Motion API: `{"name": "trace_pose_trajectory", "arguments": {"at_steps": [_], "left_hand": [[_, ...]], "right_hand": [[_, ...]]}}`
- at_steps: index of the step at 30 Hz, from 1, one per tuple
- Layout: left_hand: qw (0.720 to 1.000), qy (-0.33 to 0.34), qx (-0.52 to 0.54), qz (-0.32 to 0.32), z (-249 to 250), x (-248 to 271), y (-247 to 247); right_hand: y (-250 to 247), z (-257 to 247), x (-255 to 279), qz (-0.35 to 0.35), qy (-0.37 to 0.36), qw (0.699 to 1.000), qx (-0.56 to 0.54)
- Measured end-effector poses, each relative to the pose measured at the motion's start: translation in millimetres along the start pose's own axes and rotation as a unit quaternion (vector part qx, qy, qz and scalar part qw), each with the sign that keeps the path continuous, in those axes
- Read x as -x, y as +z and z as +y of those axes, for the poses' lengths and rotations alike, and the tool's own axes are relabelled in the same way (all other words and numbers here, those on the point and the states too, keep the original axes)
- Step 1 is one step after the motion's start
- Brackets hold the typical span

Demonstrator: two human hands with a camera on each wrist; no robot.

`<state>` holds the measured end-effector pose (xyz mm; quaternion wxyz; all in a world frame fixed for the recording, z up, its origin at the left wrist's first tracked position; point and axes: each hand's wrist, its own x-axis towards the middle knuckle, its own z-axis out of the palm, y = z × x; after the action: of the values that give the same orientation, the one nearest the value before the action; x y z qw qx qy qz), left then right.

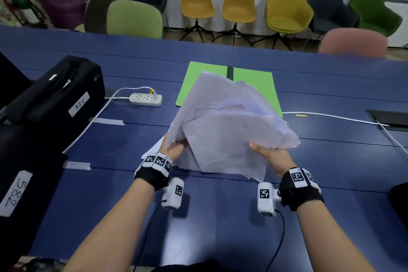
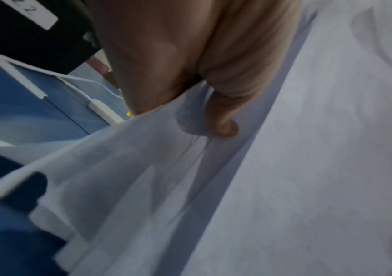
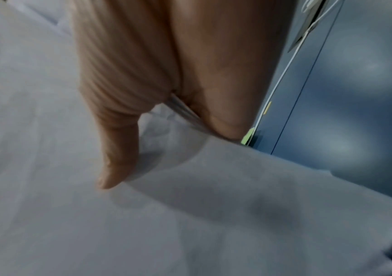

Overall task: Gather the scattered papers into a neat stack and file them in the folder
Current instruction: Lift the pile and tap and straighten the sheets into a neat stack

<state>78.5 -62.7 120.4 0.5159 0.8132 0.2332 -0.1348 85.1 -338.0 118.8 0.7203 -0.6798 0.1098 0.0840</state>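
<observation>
A loose, uneven bundle of white papers [image 1: 229, 121] is tilted up off the blue table [image 1: 331, 161], its lower edges still on the surface. My left hand [image 1: 174, 148] grips its left edge, thumb on the front sheet [image 2: 223, 128]. My right hand [image 1: 267, 154] grips the right edge, thumb [image 3: 112, 168] pressed on top of the papers [image 3: 190, 214], fingers hidden behind. The sheets fan out at different angles. A green folder [image 1: 254, 81] lies open flat on the table just beyond the bundle, partly hidden by it.
A white power strip [image 1: 145, 98] with its cable lies left of the folder. Two black cases [image 1: 59, 93] with labels stand at the left. A white cable [image 1: 331, 117] runs to a table socket [image 1: 390, 117] at the right. Chairs line the far side.
</observation>
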Motion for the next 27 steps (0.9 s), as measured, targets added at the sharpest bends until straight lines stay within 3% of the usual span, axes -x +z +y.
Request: {"name": "trace_pose_trajectory", "arguments": {"at_steps": [6, 10, 15, 20, 24, 27], "left_hand": [[0.996, -0.065, 0.042, 0.033, 0, 6, -14], [0.997, -0.036, 0.069, 0.002, -6, 2, -21], [0.973, -0.031, 0.227, -0.004, -5, 3, -21], [0.95, 0.052, 0.307, -0.025, 18, 15, -15], [0.957, 0.086, 0.278, -0.003, 40, 43, -28], [0.983, 0.1, 0.138, -0.065, 30, 47, -28]], "right_hand": [[-15, -12, 9, -0.059, 0.072, 0.995, 0.045], [-13, -8, 10, -0.058, 0.099, 0.992, 0.048], [6, -14, 12, 0.015, 0.022, 0.993, 0.115], [35, -39, 3, 0.118, -0.07, 0.991, 0.004], [39, -63, 4, 0.159, -0.13, 0.976, -0.07], [39, -65, 7, 0.13, -0.168, 0.976, -0.053]]}}
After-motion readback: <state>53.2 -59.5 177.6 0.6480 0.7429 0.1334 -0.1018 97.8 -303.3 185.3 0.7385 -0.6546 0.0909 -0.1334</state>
